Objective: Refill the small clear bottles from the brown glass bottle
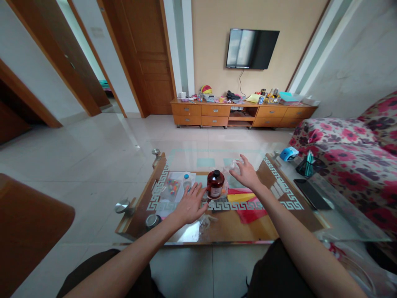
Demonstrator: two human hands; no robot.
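The brown bottle (215,191) stands upright on the glass counter (225,229), between both grips. The left grip (192,205) is spread wide near it; whether the right grip (247,174) holds something, I cannot tell.

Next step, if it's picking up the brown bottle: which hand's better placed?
Probably the left hand: it's open and looks right beside the brown bottle. The right hand, also open, shows a wider gap to it. Can't tell whether the left is touching.
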